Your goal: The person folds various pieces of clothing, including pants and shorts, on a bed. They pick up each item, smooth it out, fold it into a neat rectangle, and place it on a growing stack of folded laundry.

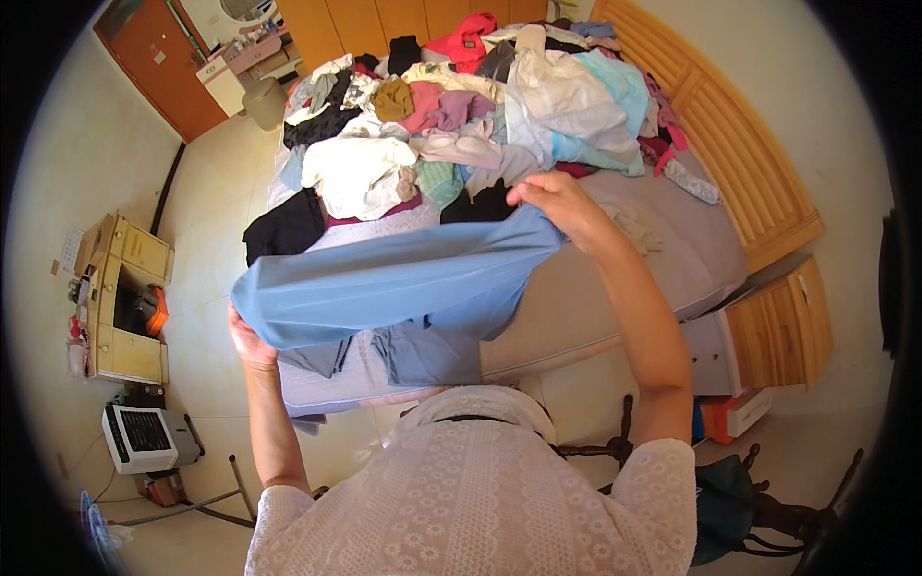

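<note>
A light blue garment (389, 270) is stretched sideways in the air between my two hands, above the near part of the bed. My left hand (251, 338) grips its left end, with part of the fingers hidden by the cloth. Higher and to the right, my right hand (558, 201) pinches the other end. Below the garment, grey-blue folded cloth (428, 356) and a darker grey folded piece (320, 356) lie on the mattress (562, 324). A black garment (284, 227) lies just beyond my left hand.
A heap of mixed clothes (432, 108) covers the bed's far half, with a white and turquoise plastic bag (569, 101) on it. The wooden headboard (720, 122) and a wooden nightstand (771, 338) stand right. A white air cooler (148, 439) and yellow cabinet (137, 360) stand left.
</note>
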Demonstrator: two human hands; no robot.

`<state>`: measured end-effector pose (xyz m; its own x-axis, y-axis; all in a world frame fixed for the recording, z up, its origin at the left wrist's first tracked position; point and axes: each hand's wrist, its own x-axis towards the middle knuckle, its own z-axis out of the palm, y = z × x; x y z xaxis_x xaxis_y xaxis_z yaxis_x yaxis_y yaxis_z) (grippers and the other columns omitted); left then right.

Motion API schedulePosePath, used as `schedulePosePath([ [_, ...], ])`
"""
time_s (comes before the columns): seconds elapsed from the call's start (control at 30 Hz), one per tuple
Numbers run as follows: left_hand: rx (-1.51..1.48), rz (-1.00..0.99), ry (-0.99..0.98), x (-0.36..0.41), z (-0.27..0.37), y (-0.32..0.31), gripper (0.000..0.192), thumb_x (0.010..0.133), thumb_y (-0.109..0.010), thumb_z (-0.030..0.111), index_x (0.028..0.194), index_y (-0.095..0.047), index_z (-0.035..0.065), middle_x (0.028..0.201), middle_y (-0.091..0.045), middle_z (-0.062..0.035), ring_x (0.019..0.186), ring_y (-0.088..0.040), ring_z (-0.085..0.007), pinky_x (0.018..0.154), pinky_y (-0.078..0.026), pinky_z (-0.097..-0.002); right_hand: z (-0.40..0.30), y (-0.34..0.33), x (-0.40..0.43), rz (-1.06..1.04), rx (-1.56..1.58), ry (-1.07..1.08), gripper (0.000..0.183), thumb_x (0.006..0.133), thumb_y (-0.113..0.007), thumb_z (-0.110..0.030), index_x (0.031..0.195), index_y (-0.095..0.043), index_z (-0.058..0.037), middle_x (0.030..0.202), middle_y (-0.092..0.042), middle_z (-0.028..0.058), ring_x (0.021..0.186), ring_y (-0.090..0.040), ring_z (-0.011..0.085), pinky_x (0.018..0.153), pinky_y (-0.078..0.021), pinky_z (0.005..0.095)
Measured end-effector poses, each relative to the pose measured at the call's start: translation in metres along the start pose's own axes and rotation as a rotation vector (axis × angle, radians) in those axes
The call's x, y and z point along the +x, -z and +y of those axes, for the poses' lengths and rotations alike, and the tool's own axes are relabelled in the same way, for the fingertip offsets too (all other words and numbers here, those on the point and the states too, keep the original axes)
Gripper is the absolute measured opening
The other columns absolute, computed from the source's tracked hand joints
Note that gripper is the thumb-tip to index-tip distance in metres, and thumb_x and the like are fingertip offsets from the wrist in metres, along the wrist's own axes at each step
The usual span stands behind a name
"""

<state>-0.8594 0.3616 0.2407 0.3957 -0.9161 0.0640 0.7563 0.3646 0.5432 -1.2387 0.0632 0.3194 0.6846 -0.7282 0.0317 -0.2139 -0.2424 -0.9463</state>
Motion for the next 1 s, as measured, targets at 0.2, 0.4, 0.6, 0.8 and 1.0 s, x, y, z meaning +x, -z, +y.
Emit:
schedulePosePath([
  [0.2, -0.017, 0.016, -0.108, 0.004, 0.010, -0.005, 0.032, 0.086, -0.049, 0.026, 0.105, -0.057, 0.0013, 0.106, -0.060, -0.0116, 0.101, -0.055, -0.0255, 0.092, -0.040, -0.0402, -0.013, 0.000, -0.005, 0.003, 0.062, -0.199, 0.028, 0.082, -0.051, -0.011, 0.109, -0.054, -0.0016, 0.092, -0.059, 0.0081, 0.085, -0.052, 0.0117, 0.073, -0.0412, 0.0234],
  [0.4, 0.226, 0.197, 0.007, 0.014, 0.004, -0.009, 0.018, 0.083, -0.054, 0.014, 0.098, -0.059, 0.0045, 0.097, -0.062, -0.0068, 0.089, -0.059, -0.0198, 0.085, -0.045, -0.0367, -0.047, 0.012, -0.011, -0.049, 0.704, 0.171, 0.046, 0.079, -0.053, -0.008, 0.123, -0.042, -0.0009, 0.105, -0.055, 0.0071, 0.093, -0.052, 0.0116, 0.084, -0.0390, 0.0234],
  [0.6, 1.044, 0.588, -0.303, 0.041, -0.001, -0.001, 0.030, 0.084, -0.055, 0.023, 0.111, -0.051, 0.0083, 0.097, -0.059, -0.0058, 0.090, -0.056, -0.0160, 0.082, -0.044, -0.0300, -0.093, -0.011, -0.002, -0.226, 0.584, 0.425, 0.050, 0.077, -0.052, -0.002, 0.125, -0.039, -0.0013, 0.116, -0.048, 0.0085, 0.104, -0.047, 0.0155, 0.092, -0.0347, 0.0264],
  [0.8, 1.262, -0.392, -0.038, 0.069, -0.064, -0.211, 0.085, 0.072, -0.051, 0.065, 0.125, -0.038, 0.0003, 0.112, -0.049, -0.0050, 0.104, -0.045, -0.0142, 0.090, -0.033, -0.0295, -0.104, -0.066, 0.009, -0.510, 0.308, 0.449, 0.057, 0.077, -0.041, 0.007, 0.132, -0.029, -0.0032, 0.127, -0.038, 0.0109, 0.106, -0.045, 0.0134, 0.089, -0.0337, 0.0241],
  [1.0, 1.400, -0.611, 0.011, 0.094, -0.090, -0.249, 0.046, 0.078, -0.065, 0.022, 0.114, -0.049, -0.0010, 0.100, -0.057, -0.0056, 0.095, -0.048, -0.0113, 0.088, -0.036, -0.0264, -0.095, -0.065, 0.011, -0.177, 0.247, 0.393, 0.032, 0.080, -0.053, -0.004, 0.111, -0.043, -0.0028, 0.077, -0.050, 0.0022, 0.071, -0.046, 0.0060, 0.060, -0.0380, 0.0201],
])
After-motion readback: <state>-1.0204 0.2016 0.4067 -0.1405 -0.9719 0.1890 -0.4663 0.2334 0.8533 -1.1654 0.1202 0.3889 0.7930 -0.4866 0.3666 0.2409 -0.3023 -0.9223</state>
